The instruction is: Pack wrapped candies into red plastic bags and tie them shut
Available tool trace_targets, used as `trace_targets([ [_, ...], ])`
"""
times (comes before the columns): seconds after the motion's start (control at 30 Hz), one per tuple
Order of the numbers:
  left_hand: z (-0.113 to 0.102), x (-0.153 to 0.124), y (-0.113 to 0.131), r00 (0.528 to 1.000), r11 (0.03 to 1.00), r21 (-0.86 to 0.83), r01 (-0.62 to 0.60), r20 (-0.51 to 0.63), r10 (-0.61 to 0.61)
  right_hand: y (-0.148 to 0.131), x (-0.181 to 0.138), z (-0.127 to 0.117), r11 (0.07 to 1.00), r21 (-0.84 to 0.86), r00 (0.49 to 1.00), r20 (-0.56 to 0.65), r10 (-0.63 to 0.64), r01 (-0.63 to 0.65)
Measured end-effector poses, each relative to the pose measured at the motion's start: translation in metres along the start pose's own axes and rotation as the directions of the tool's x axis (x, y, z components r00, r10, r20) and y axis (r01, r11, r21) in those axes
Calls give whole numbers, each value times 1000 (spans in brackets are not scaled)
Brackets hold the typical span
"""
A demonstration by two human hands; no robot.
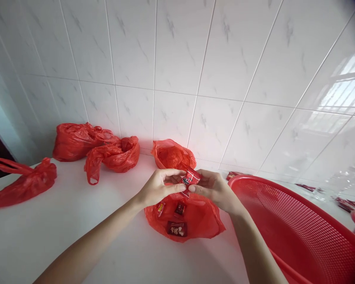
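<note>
Between my two hands is a small red candy packet point(191, 178) with dark lettering and white lines. My left hand point(162, 182) pinches its left side between thumb and fingers. On the other side my right hand point(214, 188) grips it the same way. Just below them lies an opened red plastic bag point(204, 223) on the white table. Inside the bag are a dark red packet point(177, 228) with pale lettering, a small dark wrapped piece point(180, 208) and a red-and-yellow wrapped piece point(160, 209).
Another open red bag point(173, 156) stands behind my hands by the tiled wall point(177, 59). Bunched red bags point(73, 142) sit at back left, and one more point(32, 183) lies at far left. A large red plastic basket point(301, 209) fills the right side; red packets point(350, 204) lie beyond it.
</note>
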State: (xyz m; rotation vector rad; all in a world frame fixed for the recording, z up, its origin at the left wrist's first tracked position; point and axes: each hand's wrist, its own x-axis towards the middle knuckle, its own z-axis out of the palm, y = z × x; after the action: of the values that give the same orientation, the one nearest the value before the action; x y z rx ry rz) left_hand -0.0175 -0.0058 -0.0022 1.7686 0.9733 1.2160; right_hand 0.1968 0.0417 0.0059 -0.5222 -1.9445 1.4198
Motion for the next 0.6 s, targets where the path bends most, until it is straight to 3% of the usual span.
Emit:
trace_targets([
  [0.23, 4, -3, 4, 1000, 998, -52, -20, 5, 21, -1, -3, 2, 995, 87, 998, 10, -55, 54],
  [0.6, 8, -7, 9, 994, 992, -97, -84, -71, 77, -8, -5, 17, 983, -148, 991, -60, -121, 111],
])
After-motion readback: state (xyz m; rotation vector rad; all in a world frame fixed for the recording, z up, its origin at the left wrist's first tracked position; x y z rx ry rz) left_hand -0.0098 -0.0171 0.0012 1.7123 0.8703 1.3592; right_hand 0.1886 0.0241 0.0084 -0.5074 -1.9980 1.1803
